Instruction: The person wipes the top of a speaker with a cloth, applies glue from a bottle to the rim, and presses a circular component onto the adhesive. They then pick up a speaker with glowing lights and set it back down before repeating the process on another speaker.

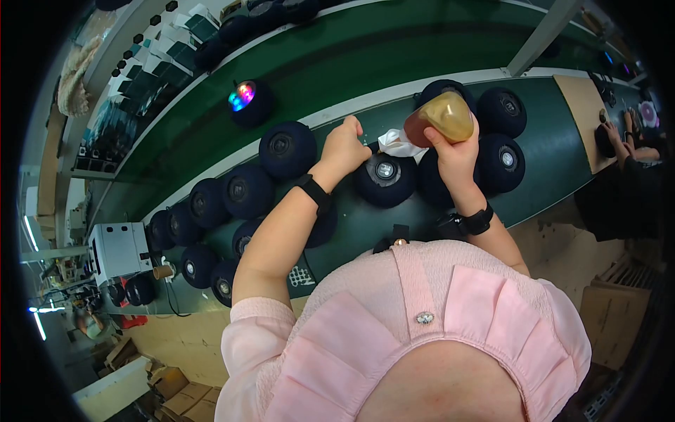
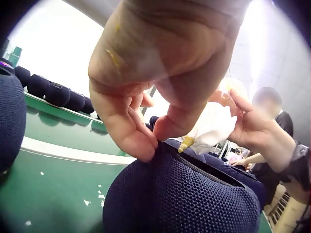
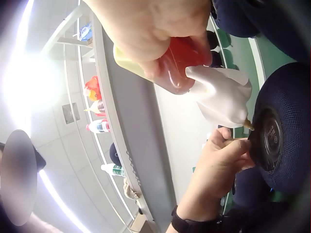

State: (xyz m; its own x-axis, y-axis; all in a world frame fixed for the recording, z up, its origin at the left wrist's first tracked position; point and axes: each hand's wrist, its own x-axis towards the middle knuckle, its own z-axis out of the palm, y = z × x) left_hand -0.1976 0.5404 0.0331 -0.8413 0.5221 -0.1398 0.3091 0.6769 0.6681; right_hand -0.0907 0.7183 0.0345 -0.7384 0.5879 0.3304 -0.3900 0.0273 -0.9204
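My right hand [image 1: 457, 151] grips a soft bottle [image 1: 446, 118] of yellowish glue, tilted, with a white cloth [image 1: 401, 143] wrapped round its neck. In the left wrist view the yellow-smeared nozzle [image 2: 186, 143] points down at the rim of a dark blue fabric-covered round speaker [image 2: 180, 194]. My left hand [image 2: 160, 73] pinches the fabric edge of that speaker between thumb and fingers, close beside the nozzle. The right wrist view shows the nozzle tip [image 3: 249, 125] near the left fingertips and the speaker's round black base [image 3: 272, 138]. Whether the tip touches the fabric is unclear.
More blue speakers [image 1: 501, 163] stand close on the right and in rows on the left [image 1: 248, 191]. A lit speaker [image 1: 243, 96] sits behind the pale rail. At the left end stands a grey-white box [image 1: 119, 251]. Another person [image 1: 619, 144] works at far right.
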